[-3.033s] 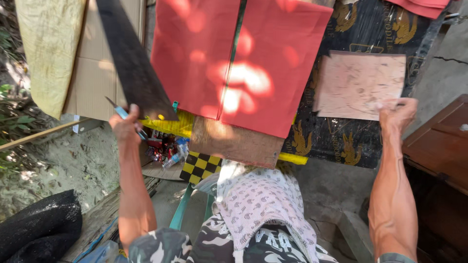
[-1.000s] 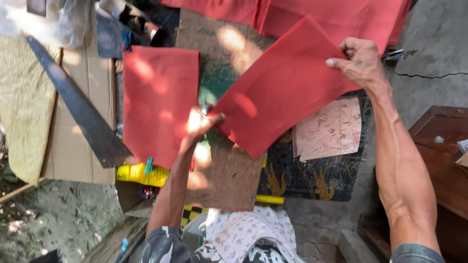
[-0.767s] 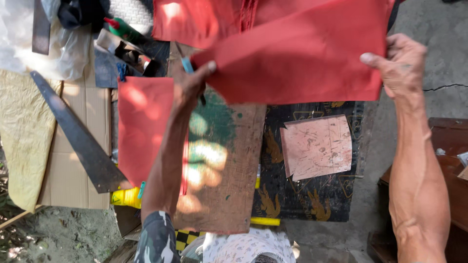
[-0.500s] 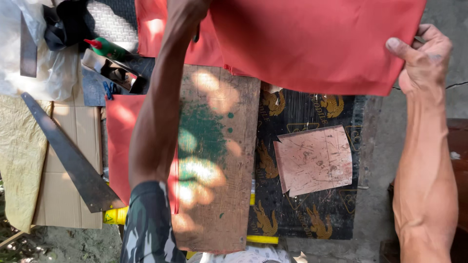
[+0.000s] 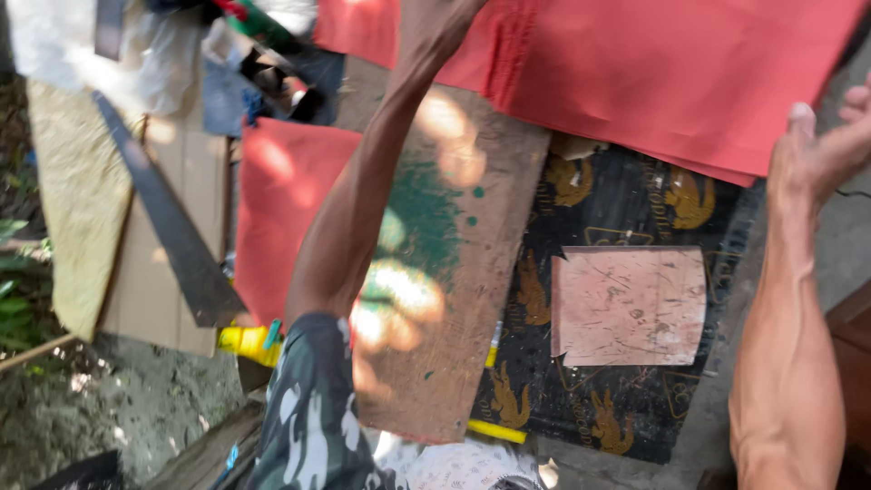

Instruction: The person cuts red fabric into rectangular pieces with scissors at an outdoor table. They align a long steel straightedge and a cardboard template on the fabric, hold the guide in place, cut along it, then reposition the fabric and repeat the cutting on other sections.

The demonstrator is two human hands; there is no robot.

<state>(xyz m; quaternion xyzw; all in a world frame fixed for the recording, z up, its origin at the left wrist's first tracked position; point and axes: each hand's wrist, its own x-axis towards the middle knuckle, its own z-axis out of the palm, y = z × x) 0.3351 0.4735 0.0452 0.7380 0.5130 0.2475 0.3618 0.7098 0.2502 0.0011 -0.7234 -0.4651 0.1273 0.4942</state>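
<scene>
I hold up a large red sheet across the top of the view. My right hand grips its right edge, thumb on the front. My left forearm reaches up along the sheet's left side; the left hand itself is out of view above the frame. Below lies a worn wooden board with green paint stains, and another red sheet rests flat to its left.
A hand saw lies on cardboard at the left. A black mat with gold emblems carries a pinkish square board. A yellow object and clutter sit nearby. A dark wooden piece stands at the right.
I picked a red sheet off the board and raised it with both hands toward the top of the view; the view has shifted, and the left hand has passed out of frame.
</scene>
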